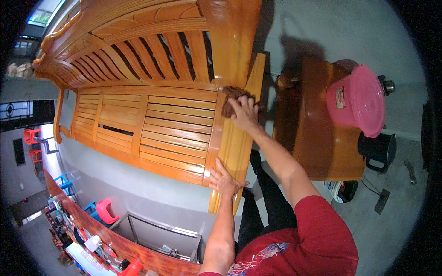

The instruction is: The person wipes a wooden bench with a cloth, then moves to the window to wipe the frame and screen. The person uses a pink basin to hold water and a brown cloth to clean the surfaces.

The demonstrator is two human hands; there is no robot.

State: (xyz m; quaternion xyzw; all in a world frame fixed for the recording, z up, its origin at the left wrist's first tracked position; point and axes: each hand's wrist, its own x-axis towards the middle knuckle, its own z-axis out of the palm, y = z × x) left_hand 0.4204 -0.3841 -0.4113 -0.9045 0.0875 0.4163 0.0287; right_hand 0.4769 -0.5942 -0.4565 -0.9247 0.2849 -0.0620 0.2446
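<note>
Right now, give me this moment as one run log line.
left hand: spread on wooden bench armrest | right hand: over brown cloth, armrest's far end | nearby: pink tub on wooden side table

Cannot see brown cloth [232, 93] fully beneath right hand [246, 112]. Cannot identify small clutter [69, 223] beside reddish panel [142, 255], lower left. Lose bench backrest [161, 27] past upper edge.

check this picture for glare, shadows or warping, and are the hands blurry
Head view: the wooden bench bows through the fisheye lens, and the corners fall to black; head view: shine on the armrest, a dark shadow on the wall; head view: the left hand and right hand look fairly sharp, without obvious blur.
</note>
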